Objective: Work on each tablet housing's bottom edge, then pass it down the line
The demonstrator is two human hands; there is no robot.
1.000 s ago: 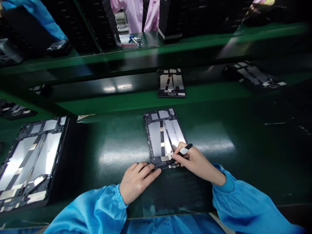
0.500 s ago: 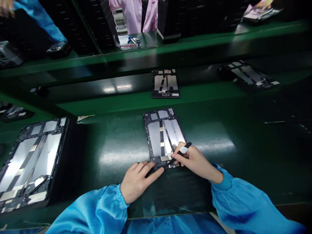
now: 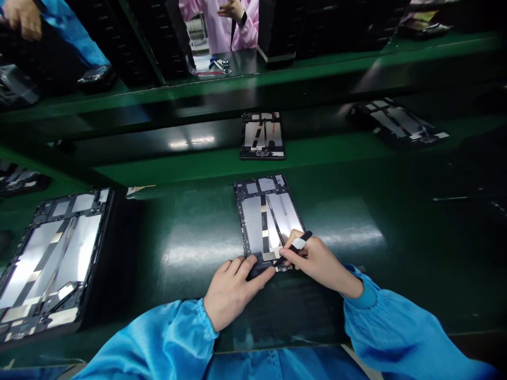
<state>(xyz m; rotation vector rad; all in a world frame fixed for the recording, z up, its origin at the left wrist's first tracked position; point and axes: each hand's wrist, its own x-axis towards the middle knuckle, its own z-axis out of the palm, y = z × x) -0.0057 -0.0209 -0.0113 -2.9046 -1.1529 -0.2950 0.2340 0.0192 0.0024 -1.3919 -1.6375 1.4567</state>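
Note:
An opened tablet (image 3: 252, 227) lies on the green bench in front of me, its silver inner plates and dark ribbon cable showing. Fingers apart, my left hand (image 3: 233, 293) rests on the tablet's lower left corner, with the thumb along the bottom edge. My right hand (image 3: 317, 264) pinches black tweezers (image 3: 306, 236) that have a white wrap or tag on them. The tips of the tweezers point down at the tablet's lower edge, close to my left thumb and a small circuit board. Whether they grip any part there, I cannot tell.
A stack of opened tablets (image 3: 51, 264) stands at the left. Beyond my work lies another opened tablet (image 3: 263, 134) on a lower green strip, with more tablets (image 3: 400, 121) at the right. Across the raised green ledge (image 3: 336, 66), a person in pink stands; a blue sleeve shows at top left.
My left hand has slid right and slightly up, further onto the tablet's corner. The right hand and tweezers stay nearly in place. The far tablet has shifted slightly left; the pink-sleeved person's hand has appeared.

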